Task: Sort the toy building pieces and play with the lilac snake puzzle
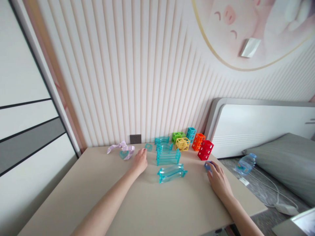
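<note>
My right hand (219, 178) is closed on a small blue piece (209, 166) at the table's right side, just in front of a red block tower (205, 150). Left of the middle, my left hand (140, 161) reaches over the tabletop near a teal ring (148, 147); what its fingers hold, if anything, is too small to tell. Between the hands lie clear teal track pieces (171, 172), several in a row towards the wall. Lilac pieces (128, 149) rest left of my left hand, beside another teal ring (123, 154).
Orange (198, 142), blue (191, 135), green (177, 136) and yellow (182, 144) blocks stand along the back right of the beige table (147, 206). A ribbed wall with a socket (135, 139) borders the back. Right of the table are a bottle (245, 164) and a cable.
</note>
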Demonstrator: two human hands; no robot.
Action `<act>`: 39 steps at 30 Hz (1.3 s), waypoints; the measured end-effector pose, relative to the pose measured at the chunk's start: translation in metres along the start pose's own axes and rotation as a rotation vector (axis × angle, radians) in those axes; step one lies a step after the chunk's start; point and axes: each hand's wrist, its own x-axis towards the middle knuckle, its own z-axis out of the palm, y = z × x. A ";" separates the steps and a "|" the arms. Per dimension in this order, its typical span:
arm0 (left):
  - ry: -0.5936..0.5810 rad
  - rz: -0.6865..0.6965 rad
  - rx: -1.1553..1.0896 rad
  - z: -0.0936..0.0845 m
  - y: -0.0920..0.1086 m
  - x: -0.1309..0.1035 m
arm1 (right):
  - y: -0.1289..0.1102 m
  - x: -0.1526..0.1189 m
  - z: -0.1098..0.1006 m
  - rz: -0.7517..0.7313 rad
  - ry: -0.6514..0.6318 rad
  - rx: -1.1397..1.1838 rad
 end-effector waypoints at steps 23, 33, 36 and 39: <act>-0.104 0.027 0.180 0.007 -0.004 0.022 | -0.003 -0.003 -0.011 -0.051 0.050 -0.096; -0.055 0.070 0.169 -0.007 0.000 -0.029 | -0.095 -0.006 -0.046 -0.335 0.229 0.357; -0.062 0.100 0.162 -0.017 -0.009 -0.056 | -0.170 -0.015 -0.056 -0.577 0.085 0.551; -0.057 0.111 0.167 -0.032 -0.022 -0.079 | -0.251 -0.014 -0.061 -0.703 -0.051 0.691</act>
